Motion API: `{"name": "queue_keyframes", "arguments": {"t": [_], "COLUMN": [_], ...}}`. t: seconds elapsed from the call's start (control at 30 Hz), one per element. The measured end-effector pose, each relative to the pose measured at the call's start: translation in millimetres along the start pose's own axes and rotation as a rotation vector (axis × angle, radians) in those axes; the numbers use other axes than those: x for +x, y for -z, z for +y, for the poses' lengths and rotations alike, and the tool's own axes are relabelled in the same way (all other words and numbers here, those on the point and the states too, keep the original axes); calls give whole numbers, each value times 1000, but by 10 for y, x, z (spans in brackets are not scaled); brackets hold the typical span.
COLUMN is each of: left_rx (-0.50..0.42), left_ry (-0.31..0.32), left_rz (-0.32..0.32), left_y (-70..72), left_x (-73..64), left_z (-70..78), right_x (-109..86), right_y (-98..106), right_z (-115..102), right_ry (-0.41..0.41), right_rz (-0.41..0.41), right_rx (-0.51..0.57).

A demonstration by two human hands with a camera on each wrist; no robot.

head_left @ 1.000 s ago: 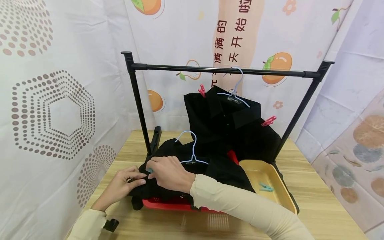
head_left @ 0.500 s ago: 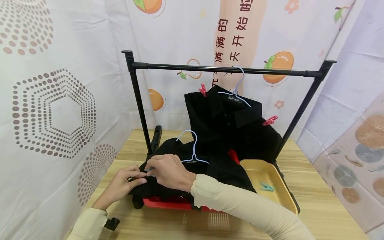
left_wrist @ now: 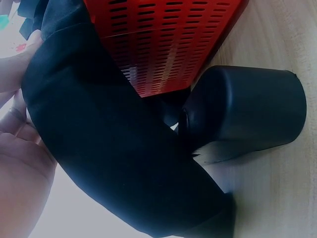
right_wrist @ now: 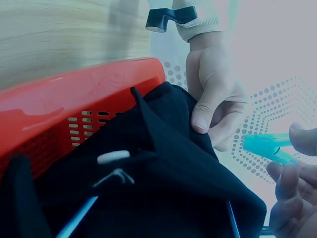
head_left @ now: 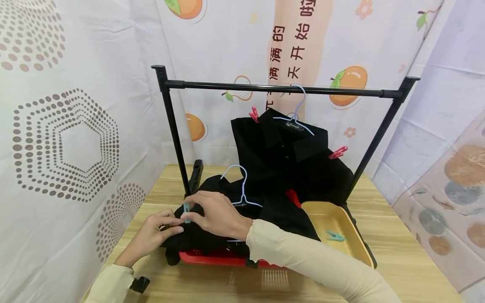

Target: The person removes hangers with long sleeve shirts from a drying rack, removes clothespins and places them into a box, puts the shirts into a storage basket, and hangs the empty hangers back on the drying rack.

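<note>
A black shirt (head_left: 212, 237) with a light blue hanger (head_left: 244, 185) in its neck lies over a red basket (head_left: 212, 257). My left hand (head_left: 153, 231) pinches the shirt's left shoulder edge between thumb and fingers; the left wrist view shows the black cloth (left_wrist: 99, 109) draping down from that grip. Between the thumb and fingers of my right hand (head_left: 217, 214) is a teal clothespin (head_left: 187, 212). In the right wrist view the clothespin (right_wrist: 265, 145) points toward the pinched cloth and stands a little apart from it.
Behind, another black shirt (head_left: 265, 164) hangs from the black rack's bar (head_left: 235, 86), with pink clothespins (head_left: 338, 152) at its shoulders. A yellow tray (head_left: 316, 206) at right holds a second teal clothespin (head_left: 335, 235). A black rack foot (left_wrist: 257, 109) stands beside the basket.
My right hand has turned and lifted slightly, so the teal clothespin, mostly hidden by the fingers before, now shows upright. My left hand keeps its grip in the same place.
</note>
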State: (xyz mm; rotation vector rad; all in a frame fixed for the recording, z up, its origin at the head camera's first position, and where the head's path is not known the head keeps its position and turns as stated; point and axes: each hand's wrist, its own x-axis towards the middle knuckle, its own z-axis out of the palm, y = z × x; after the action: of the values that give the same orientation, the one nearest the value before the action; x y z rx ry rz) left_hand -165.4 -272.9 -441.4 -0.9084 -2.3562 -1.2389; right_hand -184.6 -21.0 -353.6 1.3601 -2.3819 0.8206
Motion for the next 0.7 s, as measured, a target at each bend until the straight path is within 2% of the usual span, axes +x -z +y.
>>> {"name": "queue_keyframes", "arguments": {"t": [0.7], "left_rx": [54], "left_ry": [15], "left_rz": [12], "left_y": [-8], "left_x": [-12], "left_z": [21], "right_x": [-246], "right_y": [233], "right_z": [207], "right_ry": [-118], "right_rz": [34], "right_rx": [184]}}
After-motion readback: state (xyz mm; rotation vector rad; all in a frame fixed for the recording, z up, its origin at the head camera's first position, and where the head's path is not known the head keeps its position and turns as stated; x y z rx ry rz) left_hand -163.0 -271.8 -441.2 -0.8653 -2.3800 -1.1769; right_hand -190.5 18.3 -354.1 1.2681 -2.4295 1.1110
